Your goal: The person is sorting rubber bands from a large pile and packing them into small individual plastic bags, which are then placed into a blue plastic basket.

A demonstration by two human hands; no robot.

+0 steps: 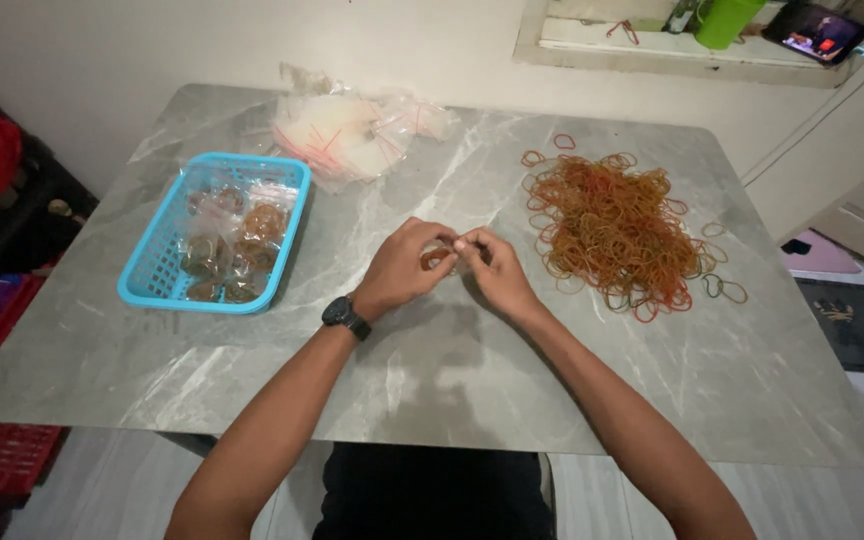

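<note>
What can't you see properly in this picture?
- Head view: what the left hand and right hand pinch; fingers cover it.
- Small clear filled bags in the blue plastic basket: contents too small to tell.
- Green cup on the sill: cut off by top edge.
</note>
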